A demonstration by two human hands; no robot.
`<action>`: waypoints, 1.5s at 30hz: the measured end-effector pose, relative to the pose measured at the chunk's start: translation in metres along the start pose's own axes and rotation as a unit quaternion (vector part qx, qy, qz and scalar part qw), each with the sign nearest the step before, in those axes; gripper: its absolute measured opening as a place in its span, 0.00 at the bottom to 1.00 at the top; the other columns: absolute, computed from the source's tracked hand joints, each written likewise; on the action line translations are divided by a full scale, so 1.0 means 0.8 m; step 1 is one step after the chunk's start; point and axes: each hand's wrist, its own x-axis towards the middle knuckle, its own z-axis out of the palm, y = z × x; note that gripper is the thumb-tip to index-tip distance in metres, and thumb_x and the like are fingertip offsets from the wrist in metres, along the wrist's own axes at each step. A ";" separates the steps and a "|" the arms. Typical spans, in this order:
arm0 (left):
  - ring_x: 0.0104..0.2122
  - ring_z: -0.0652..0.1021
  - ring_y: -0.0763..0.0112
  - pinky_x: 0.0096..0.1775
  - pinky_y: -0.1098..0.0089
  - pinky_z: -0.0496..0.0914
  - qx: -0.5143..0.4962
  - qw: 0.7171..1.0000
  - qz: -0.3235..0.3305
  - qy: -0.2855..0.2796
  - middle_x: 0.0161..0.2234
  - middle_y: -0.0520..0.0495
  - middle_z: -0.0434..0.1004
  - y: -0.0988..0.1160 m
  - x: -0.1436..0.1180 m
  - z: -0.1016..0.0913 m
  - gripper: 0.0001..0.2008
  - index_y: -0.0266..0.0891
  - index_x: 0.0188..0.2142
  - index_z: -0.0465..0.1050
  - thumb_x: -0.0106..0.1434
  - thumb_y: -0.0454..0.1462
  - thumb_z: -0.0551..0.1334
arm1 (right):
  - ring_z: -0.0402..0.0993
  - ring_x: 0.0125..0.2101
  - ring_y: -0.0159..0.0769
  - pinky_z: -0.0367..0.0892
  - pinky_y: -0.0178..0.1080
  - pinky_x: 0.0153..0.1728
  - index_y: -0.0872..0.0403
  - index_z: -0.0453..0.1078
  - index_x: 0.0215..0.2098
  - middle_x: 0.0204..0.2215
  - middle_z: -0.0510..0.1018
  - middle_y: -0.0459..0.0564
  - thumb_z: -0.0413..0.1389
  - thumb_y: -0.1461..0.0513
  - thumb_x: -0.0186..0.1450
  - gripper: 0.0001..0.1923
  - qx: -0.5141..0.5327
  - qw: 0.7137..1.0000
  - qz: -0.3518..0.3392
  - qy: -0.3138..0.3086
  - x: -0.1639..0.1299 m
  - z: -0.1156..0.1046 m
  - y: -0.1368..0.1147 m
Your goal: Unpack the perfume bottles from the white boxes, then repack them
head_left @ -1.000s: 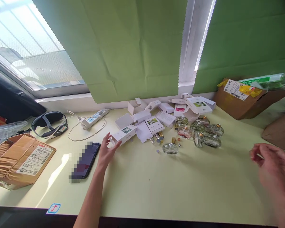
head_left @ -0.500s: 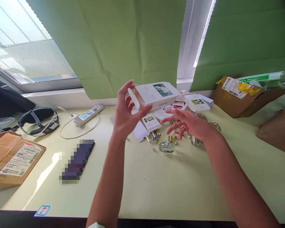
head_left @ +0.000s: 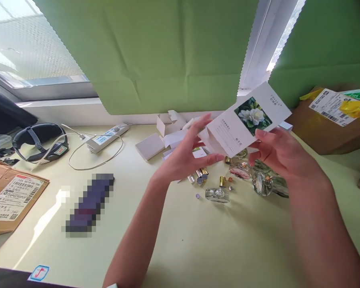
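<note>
The white rectangular cardboard box with a white-flower print (head_left: 249,120) is above the table (head_left: 198,236), tilted, printed face toward the viewer. Its long axis runs from lower left to upper right. The right hand (head_left: 283,154) is at the lower-right long side: the thumb presses on the printed face, the other fingers sit beneath, and the box is pinched between them. The left hand (head_left: 181,158) is nearer the lower-left end, where a white flap (head_left: 212,142) projects; its thumb and index finger are spread across that end. Contact there cannot be confirmed. Below the box, an oval clear glass bottle (head_left: 217,195) lies on the table beside a gold cylindrical cap (head_left: 222,181). White carton pieces (head_left: 151,147) lie farther back, left of the box.
</note>
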 end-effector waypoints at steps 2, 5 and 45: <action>0.60 0.67 0.59 0.53 0.59 0.74 -0.038 0.996 -0.045 -0.072 0.64 0.47 0.59 -0.001 -0.005 -0.008 0.37 0.56 0.67 0.47 0.64 0.41 0.64 | 0.77 0.40 0.41 0.77 0.35 0.19 0.49 0.69 0.53 0.47 0.78 0.48 0.58 0.58 0.65 0.17 -0.036 0.999 0.028 -0.018 -0.001 -0.005 0.002; 0.58 0.69 0.60 0.51 0.60 0.74 -0.083 0.984 -0.086 -0.131 0.61 0.46 0.65 -0.001 -0.012 -0.015 0.36 0.55 0.67 0.48 0.64 0.39 0.63 | 0.76 0.44 0.45 0.79 0.38 0.21 0.43 0.67 0.57 0.49 0.77 0.49 0.60 0.58 0.64 0.23 -0.089 0.994 0.062 -0.025 -0.001 -0.008 0.005; 0.48 0.75 0.60 0.39 0.62 0.77 -0.049 0.980 -0.131 -0.141 0.50 0.46 0.73 0.031 -0.024 -0.017 0.43 0.59 0.68 0.37 0.64 0.38 0.63 | 0.77 0.32 0.37 0.81 0.40 0.23 0.35 0.64 0.55 0.46 0.77 0.44 0.60 0.58 0.64 0.23 -0.154 0.985 0.052 -0.060 -0.018 0.001 -0.010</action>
